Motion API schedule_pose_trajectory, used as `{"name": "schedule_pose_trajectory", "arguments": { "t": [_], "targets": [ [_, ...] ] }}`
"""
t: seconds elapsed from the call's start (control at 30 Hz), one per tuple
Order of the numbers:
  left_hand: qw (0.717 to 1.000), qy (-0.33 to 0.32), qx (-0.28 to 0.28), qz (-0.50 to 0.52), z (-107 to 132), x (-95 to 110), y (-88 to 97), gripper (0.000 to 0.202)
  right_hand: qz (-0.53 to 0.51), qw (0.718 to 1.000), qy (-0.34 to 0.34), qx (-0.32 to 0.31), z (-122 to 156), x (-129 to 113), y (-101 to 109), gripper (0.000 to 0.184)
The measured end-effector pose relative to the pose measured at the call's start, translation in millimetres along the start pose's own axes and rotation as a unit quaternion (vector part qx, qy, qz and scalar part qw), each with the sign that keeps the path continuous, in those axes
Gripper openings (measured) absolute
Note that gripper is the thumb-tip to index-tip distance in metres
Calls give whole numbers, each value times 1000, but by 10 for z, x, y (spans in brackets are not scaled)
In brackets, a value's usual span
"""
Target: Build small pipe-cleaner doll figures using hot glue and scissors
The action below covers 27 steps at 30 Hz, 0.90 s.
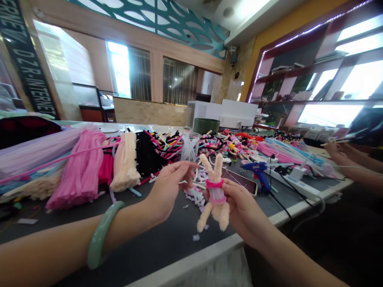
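Observation:
My right hand [239, 199] is closed on a small pipe-cleaner doll [217, 197], gripping it by its right side. The doll is cream and fuzzy, with two long prongs upward, two thick legs downward, and a pale body banded in bright pink at top and bottom. Left of it, my left hand [172, 185] hovers with loosely bent fingers, apart from the doll; I see nothing held in it. A pale green bangle [103, 235] circles my left wrist. Pale scraps [196, 195] lie on the dark tabletop [143, 247] behind and below the doll.
Bundles of pink [79, 167], cream [125, 159] and black pipe cleaners [149, 153] line the left. A clear cup [190, 147] stands mid-table. Behind my right hand are a phone [239, 181], a blue glue gun [261, 175] and a corded power strip [299, 183]. Another person's hands [338, 151] work at right.

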<state>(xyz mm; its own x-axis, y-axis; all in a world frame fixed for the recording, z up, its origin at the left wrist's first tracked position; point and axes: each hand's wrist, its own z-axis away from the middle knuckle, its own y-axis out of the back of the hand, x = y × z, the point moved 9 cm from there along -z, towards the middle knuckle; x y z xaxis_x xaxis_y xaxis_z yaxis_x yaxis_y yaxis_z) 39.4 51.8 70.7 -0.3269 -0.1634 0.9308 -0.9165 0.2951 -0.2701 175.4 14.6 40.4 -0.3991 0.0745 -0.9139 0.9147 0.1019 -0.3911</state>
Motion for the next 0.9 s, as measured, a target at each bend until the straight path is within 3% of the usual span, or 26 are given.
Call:
{"name": "schedule_pose_trajectory", "arguments": {
  "t": [0.17, 0.3, 0.43, 0.53, 0.67, 0.73, 0.8, 0.9],
  "targets": [
    [998, 26, -9, -56, -48, -106, 22, 14, 9, 1000, 1, -12, 16, -6, -23, 19],
    [999, 34, -21, -27, -45, -138, 6, 15, 46, 998, 26, -31, 25, -36, -53, 20],
    [998, 20, -46, 25, -23, -108, -40, 38, 27, 999, 14, -32, 30, -22, -61, 20],
    [999, 11, -52, 5, -16, -79, -56, 46, 6, 1000, 1, -24, 35, -10, -58, 18],
    [998, 23, -57, 20, -9, -96, -78, 7, -18, 1000, -7, -21, 40, 1, -60, 17],
    [997, 32, -69, 34, 1, -111, -109, 17, -29, 999, -7, -23, 41, -1, -64, 18],
    [996, 41, -81, 28, 14, -129, -138, 10, -36, 999, -9, -23, 39, -2, -64, 19],
    [995, 47, -86, 19, 26, -136, -152, 37, -39, 999, -22, -22, 38, 12, -65, 20]
  ]
}}
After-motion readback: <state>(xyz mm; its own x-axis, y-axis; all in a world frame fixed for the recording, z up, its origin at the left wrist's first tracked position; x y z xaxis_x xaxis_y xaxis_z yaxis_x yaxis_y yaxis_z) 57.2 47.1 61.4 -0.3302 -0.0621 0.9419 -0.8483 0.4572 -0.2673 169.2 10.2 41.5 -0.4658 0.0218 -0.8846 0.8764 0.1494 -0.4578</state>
